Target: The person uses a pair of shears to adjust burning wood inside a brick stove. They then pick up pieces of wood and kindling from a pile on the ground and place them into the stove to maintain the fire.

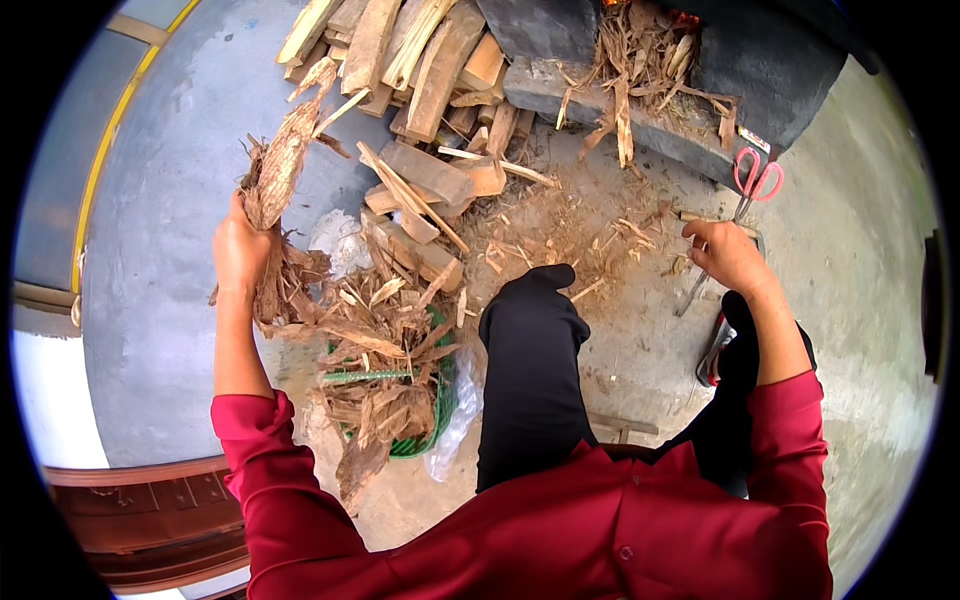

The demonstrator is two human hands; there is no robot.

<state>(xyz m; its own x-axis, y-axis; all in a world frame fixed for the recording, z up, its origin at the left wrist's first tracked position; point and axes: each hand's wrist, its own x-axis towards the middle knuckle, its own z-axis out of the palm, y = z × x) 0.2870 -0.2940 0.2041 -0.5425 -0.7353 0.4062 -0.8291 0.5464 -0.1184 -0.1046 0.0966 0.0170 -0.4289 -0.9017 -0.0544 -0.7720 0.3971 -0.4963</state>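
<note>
My left hand is closed around a bundle of dry bark strips, held up at the left. Looser bark hangs below that hand, above a green plastic basket heaped with bark pieces. My right hand is on the other side, fingers loosely curled and apart, with nothing visible in them. Beneath or just behind it lie fire tongs with pink loop handles. A wooden tool handle also shows there, partly covered by the hand.
A dark stove with glowing fire stands at the top, its mouth stuffed with bark that spills over the ledge. Split firewood is piled beside it. Wood chips litter the concrete floor. A clear plastic bag touches the basket.
</note>
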